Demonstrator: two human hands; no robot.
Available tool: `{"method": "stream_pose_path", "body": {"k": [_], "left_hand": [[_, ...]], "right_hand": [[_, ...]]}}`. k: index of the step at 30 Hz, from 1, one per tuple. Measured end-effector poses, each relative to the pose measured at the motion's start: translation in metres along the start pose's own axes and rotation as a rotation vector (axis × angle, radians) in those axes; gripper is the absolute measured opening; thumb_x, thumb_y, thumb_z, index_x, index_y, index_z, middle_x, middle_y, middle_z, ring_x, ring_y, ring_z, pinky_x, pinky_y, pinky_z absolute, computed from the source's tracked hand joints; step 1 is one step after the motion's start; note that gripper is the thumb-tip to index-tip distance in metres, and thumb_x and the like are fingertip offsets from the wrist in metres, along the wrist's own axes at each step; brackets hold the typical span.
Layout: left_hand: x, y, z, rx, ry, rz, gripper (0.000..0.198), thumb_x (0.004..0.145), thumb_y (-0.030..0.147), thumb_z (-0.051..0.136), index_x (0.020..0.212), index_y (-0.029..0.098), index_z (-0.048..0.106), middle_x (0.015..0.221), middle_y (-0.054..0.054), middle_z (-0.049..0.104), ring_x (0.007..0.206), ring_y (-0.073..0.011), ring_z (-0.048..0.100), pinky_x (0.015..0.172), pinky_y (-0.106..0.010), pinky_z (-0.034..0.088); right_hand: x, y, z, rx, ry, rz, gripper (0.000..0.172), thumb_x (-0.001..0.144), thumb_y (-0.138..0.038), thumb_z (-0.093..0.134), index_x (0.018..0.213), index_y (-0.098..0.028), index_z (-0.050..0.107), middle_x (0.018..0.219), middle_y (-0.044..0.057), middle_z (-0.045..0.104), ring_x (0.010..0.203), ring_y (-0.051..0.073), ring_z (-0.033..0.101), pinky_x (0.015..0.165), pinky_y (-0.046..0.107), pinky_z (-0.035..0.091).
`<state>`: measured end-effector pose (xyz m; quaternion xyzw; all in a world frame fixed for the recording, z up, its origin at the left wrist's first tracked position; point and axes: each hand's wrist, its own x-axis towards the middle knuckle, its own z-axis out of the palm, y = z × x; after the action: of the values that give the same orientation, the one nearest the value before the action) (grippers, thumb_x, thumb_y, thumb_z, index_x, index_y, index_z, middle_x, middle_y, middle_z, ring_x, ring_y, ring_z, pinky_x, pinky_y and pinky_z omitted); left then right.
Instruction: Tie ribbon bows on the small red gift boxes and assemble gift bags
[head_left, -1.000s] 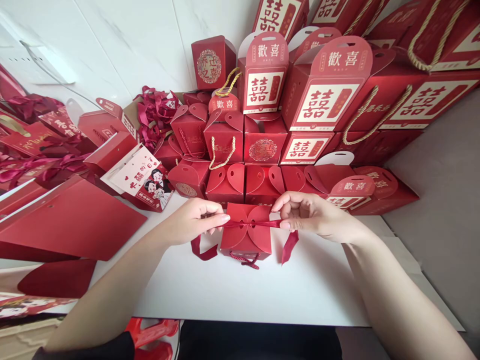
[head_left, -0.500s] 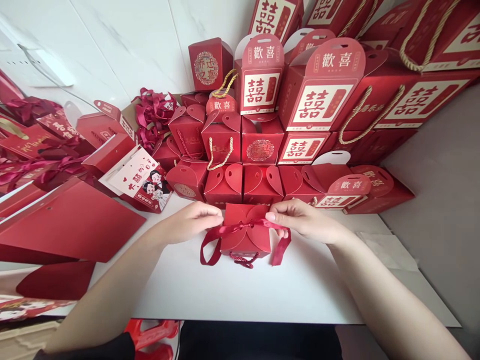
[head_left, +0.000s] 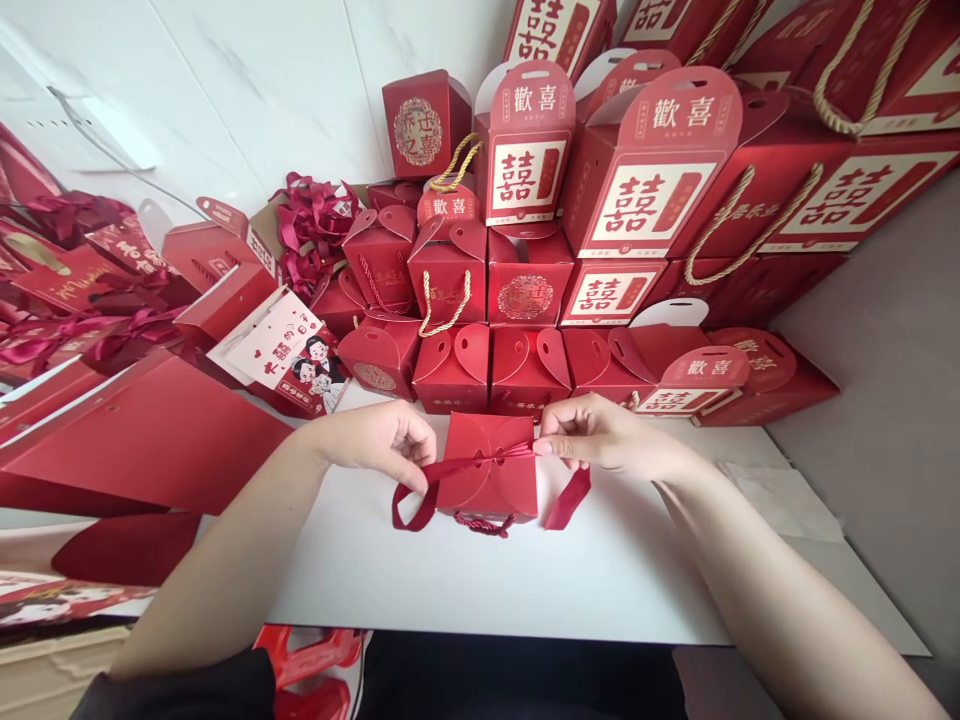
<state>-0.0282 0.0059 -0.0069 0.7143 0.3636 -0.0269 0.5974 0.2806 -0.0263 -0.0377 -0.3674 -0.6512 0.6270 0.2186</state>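
Note:
A small red gift box [head_left: 495, 490] with a folded-petal lid sits on the white table in front of me. A dark red ribbon [head_left: 461, 467] crosses its top through the holes in the lid. At the box's left, my left hand [head_left: 386, 445] pinches the ribbon near its thumb tip, the other fingers curled; a loop hangs below. My right hand [head_left: 600, 437] is closed on the ribbon at the right edge of the lid, with a ribbon tail [head_left: 568, 500] hanging beneath it. A twisted red cord handle [head_left: 484, 525] shows at the box's front.
Stacked red gift boxes [head_left: 529, 365] stand close behind my hands. Loose ribbons [head_left: 319, 225] lie in a heap at the back left. A card with a cartoon couple [head_left: 292, 345] and a large red bag [head_left: 142, 430] are at the left. A grey wall [head_left: 885, 380] bounds the right.
My left hand has shifted slightly left and down, its fingers now curled, and the ribbon on that side is straighter. The ribbon's knotted, bunched middle looks flatter and pulled toward my right hand.

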Motion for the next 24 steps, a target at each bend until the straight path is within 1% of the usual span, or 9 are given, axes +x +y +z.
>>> {"method": "stream_pose_path", "body": {"k": [3,5,8,10,13,16,18,21,24], "left_hand": [[-0.006,-0.003,-0.008,0.033,-0.085,-0.010,0.017,0.075,0.033,0.076,0.078,0.016,0.075,0.074,-0.005,0.068,0.066,-0.0142,0.060,0.062,-0.023,0.048],[-0.009,-0.002,-0.012,0.113,-0.099,0.069,0.018,0.078,0.036,0.074,0.077,0.019,0.078,0.074,-0.005,0.067,0.067,-0.0147,0.060,0.063,-0.024,0.048],[-0.011,0.005,-0.012,0.205,0.021,0.275,0.021,0.075,0.042,0.077,0.069,0.022,0.079,0.086,-0.009,0.068,0.076,-0.0164,0.060,0.071,-0.027,0.050],[-0.009,0.011,-0.007,0.222,0.123,0.418,0.020,0.075,0.044,0.077,0.069,0.026,0.080,0.108,-0.012,0.069,0.095,-0.0214,0.062,0.089,-0.034,0.049],[0.000,0.018,0.005,0.190,0.135,0.575,0.019,0.078,0.046,0.074,0.072,0.029,0.081,0.129,-0.011,0.065,0.125,-0.0291,0.054,0.114,-0.048,0.031],[0.011,0.018,0.016,0.103,0.147,0.591,0.022,0.082,0.047,0.071,0.075,0.029,0.081,0.106,-0.010,0.076,0.122,-0.0284,0.059,0.121,-0.053,0.008],[0.017,0.015,0.022,0.061,0.212,0.572,0.020,0.083,0.043,0.071,0.078,0.026,0.081,0.086,-0.008,0.078,0.104,-0.0244,0.067,0.121,-0.051,0.012],[0.023,0.014,0.029,0.035,0.362,0.498,0.022,0.083,0.038,0.072,0.076,0.019,0.080,0.077,-0.008,0.073,0.081,-0.0174,0.063,0.096,-0.037,0.046],[0.024,0.017,0.033,0.052,0.482,0.421,0.022,0.083,0.034,0.071,0.075,0.016,0.079,0.078,-0.008,0.070,0.075,-0.0147,0.058,0.070,-0.026,0.048]], "right_hand": [[0.001,0.002,0.000,0.021,0.004,0.002,0.035,0.081,-0.047,0.074,0.071,-0.016,0.061,0.058,-0.003,0.056,0.054,0.009,0.048,0.052,0.023,0.033],[0.001,0.003,0.000,0.029,0.015,-0.007,0.035,0.080,-0.047,0.074,0.071,-0.016,0.060,0.059,-0.003,0.056,0.054,0.009,0.049,0.052,0.023,0.034],[0.001,0.003,-0.001,0.022,0.021,-0.012,0.035,0.081,-0.047,0.073,0.070,-0.016,0.060,0.060,-0.003,0.056,0.056,0.010,0.051,0.053,0.024,0.035],[0.001,0.004,-0.001,0.013,0.018,-0.017,0.034,0.082,-0.046,0.073,0.070,-0.017,0.059,0.060,-0.003,0.056,0.057,0.010,0.051,0.054,0.024,0.036],[0.002,0.005,-0.002,0.000,0.015,-0.027,0.031,0.084,-0.043,0.071,0.073,-0.016,0.060,0.062,-0.003,0.055,0.060,0.010,0.051,0.057,0.024,0.036],[0.004,0.007,-0.003,-0.002,0.005,-0.033,0.031,0.085,-0.044,0.070,0.076,-0.016,0.062,0.065,-0.002,0.055,0.064,0.011,0.051,0.060,0.024,0.038],[0.005,0.007,-0.005,-0.003,-0.015,-0.037,0.031,0.085,-0.046,0.069,0.078,-0.015,0.063,0.068,-0.002,0.056,0.065,0.011,0.051,0.063,0.025,0.038],[0.005,0.007,-0.011,-0.010,-0.066,-0.042,0.033,0.088,-0.046,0.065,0.078,-0.015,0.064,0.068,-0.002,0.057,0.064,0.010,0.048,0.063,0.025,0.036],[0.002,0.006,-0.017,0.028,-0.091,-0.062,0.032,0.090,-0.043,0.064,0.076,-0.015,0.064,0.066,-0.002,0.055,0.064,0.010,0.046,0.063,0.025,0.035]]}}
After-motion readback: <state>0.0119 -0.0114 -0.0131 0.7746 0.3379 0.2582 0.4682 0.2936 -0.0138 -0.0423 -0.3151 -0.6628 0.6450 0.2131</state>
